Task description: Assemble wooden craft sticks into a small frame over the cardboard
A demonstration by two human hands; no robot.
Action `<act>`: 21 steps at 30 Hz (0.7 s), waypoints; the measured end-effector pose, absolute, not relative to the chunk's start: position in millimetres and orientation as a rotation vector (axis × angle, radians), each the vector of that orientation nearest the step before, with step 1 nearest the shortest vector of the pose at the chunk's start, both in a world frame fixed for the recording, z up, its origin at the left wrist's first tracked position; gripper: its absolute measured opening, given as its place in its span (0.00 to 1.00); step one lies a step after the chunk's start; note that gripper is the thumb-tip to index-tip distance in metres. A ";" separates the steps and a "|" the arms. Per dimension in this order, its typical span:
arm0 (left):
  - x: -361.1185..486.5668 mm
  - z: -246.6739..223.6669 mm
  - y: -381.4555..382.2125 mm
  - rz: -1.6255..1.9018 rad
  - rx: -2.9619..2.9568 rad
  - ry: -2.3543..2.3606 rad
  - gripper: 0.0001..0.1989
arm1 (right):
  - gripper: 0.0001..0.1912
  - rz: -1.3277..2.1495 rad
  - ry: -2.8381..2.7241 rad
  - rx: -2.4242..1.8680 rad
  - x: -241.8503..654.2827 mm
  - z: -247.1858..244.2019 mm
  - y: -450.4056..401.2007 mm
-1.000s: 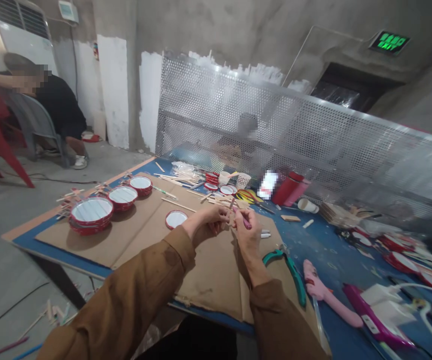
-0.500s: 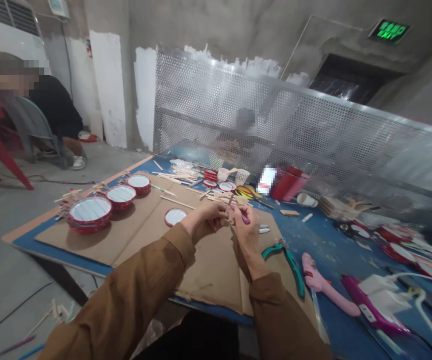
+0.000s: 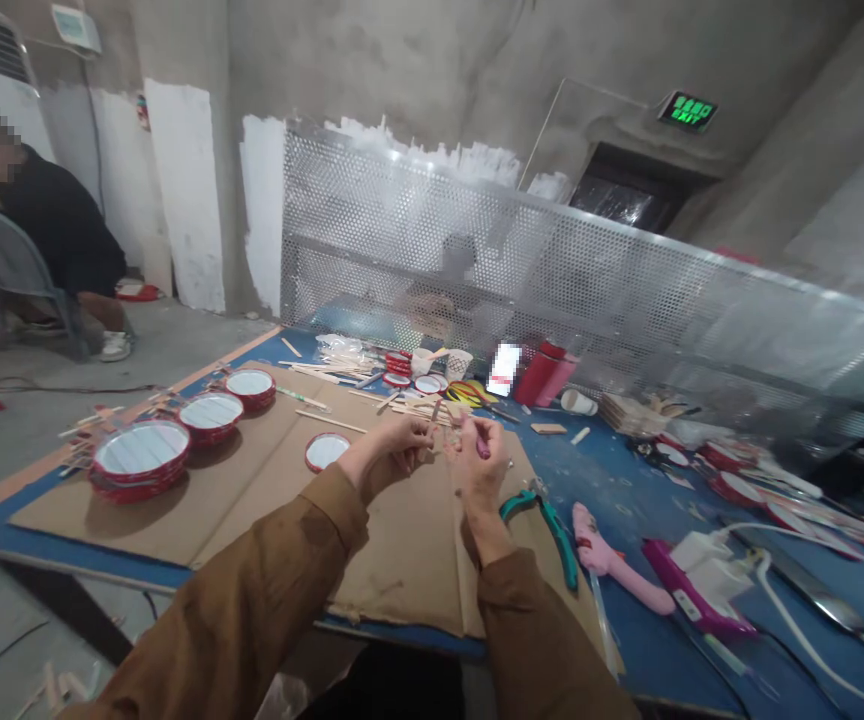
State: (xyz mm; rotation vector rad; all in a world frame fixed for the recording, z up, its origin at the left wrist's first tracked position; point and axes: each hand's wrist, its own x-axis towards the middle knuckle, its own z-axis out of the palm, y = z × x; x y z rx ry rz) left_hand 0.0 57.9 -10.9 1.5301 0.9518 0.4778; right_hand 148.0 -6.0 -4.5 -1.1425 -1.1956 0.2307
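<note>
My left hand (image 3: 394, 450) and my right hand (image 3: 478, 465) meet in front of me above a brown cardboard sheet (image 3: 394, 570). A thin wooden stick (image 3: 435, 410) rises from my left fingers. My right fingers pinch a small pink item (image 3: 483, 448), too small to name. A round mirror-like disc with a red rim (image 3: 326, 451) lies just left of my left hand. Teal-handled pliers (image 3: 541, 520) rest near my right wrist. Brown sleeves cover both forearms.
Several red-rimmed discs (image 3: 142, 450) stand along the cardboard's left side. A pink glue gun (image 3: 604, 560) and a magenta glue gun (image 3: 683, 590) lie on the blue table (image 3: 612, 480) at right, among wooden sticks and white cables. A perforated metal screen (image 3: 477, 240) runs behind.
The whole scene has shifted left in view as my head turned. My hands stay together, with the stick and pink item still between them.
</note>
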 end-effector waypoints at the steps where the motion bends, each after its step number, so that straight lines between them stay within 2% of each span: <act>1: 0.1 -10.8 57.7 0.491 1.541 0.950 0.12 | 0.17 0.219 -1.159 -1.145 147.2 -4.4 -6.6; 6: 1.2 -11.9 58.2 0.505 1.512 0.933 0.12 | 0.16 0.326 -1.370 -1.096 138.6 -9.9 -6.4; 12: 1.6 -15.1 61.9 0.495 1.498 0.907 0.17 | 0.17 0.331 -1.354 -1.120 140.4 -12.9 -3.2; 21: 2.6 -16.4 62.7 0.495 1.502 0.937 0.12 | 0.16 0.341 -1.355 -1.112 139.2 -11.6 -4.4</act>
